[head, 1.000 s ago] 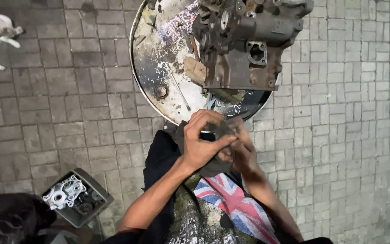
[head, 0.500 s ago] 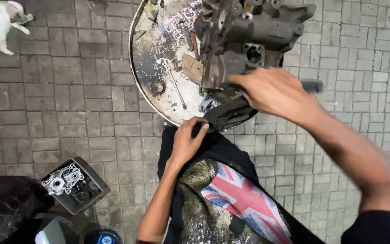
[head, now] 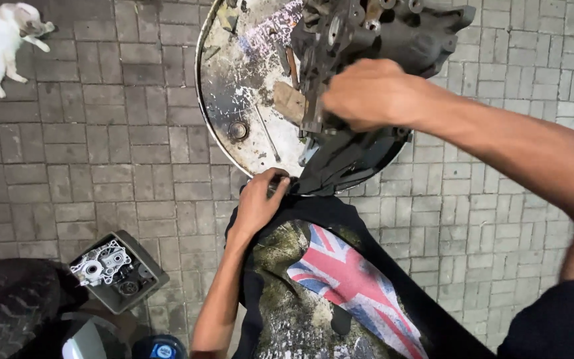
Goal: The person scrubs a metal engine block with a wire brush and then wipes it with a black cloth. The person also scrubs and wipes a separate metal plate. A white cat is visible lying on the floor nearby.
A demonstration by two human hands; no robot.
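Head view, right hand (head: 373, 93) covering engine casing (head: 380, 33), grip hidden

A big metal engine part (head: 373, 40) sits on a round drum top (head: 233, 73), with a cat (head: 7, 40) far off to its left and a small tray (head: 117, 272) of parts on the ground below.

Head cam, looks steep down, near drum top (head: 233, 80)
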